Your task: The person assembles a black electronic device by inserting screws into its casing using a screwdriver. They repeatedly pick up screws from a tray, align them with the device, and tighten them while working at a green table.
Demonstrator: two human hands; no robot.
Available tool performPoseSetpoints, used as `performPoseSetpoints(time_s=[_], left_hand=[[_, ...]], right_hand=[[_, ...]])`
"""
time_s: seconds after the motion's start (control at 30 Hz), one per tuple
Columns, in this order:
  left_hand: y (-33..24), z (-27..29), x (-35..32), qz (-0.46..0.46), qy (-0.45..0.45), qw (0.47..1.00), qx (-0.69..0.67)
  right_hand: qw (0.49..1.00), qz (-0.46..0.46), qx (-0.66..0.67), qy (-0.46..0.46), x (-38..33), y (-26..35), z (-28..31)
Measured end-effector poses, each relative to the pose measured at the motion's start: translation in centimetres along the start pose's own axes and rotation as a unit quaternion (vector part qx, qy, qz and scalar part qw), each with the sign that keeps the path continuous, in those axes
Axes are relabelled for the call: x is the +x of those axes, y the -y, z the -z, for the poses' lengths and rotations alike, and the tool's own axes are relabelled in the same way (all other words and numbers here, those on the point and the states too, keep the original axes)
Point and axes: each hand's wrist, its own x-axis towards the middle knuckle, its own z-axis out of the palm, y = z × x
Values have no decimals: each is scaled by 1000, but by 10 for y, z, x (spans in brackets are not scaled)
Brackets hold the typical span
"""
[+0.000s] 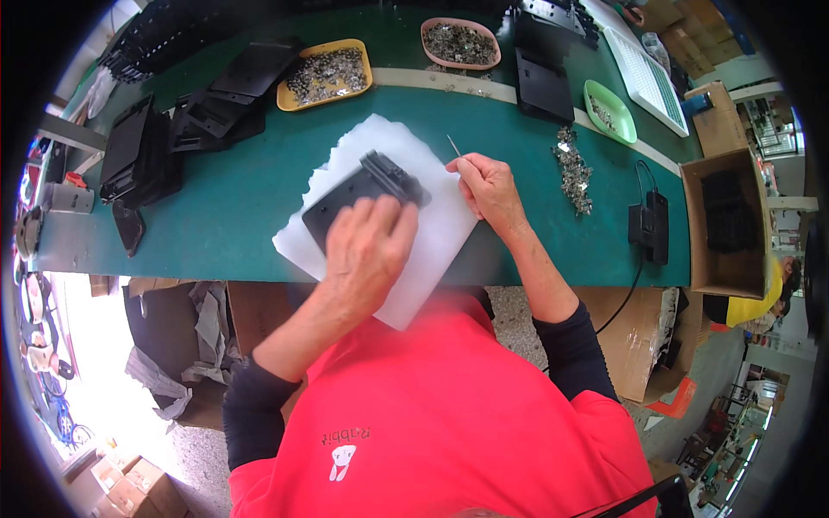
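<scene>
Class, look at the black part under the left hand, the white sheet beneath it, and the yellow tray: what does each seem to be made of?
Black part: probably moulded plastic, matte, with ribbed detail along its upper edge.
White sheet: looks like thin foam or soft paper, matte, with ragged edges.
Yellow tray: likely plastic, smooth and evenly coloured, with a rounded rim; it holds small shiny parts that look like metal.
</scene>
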Motion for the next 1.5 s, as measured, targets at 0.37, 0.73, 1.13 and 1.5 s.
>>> performPoseSetpoints(time_s=[0.37, 0.73, 1.13, 1.5], left_hand=[[-4, -49, -28, 125, -113, 978, -122], [-5, -61, -17, 125, -121, 983, -55], [-4, -68, -17, 63, -142, 988, 2], [-1, -67, -17, 41, -117, 992, 24]], right_hand=[[907, 113, -341, 221, -25, 44, -8], [880, 43, -251, 401, 15, 50, 2], [850, 232, -375, 287, -12, 30, 1], [836, 296, -384, 258, -19, 24, 2]])
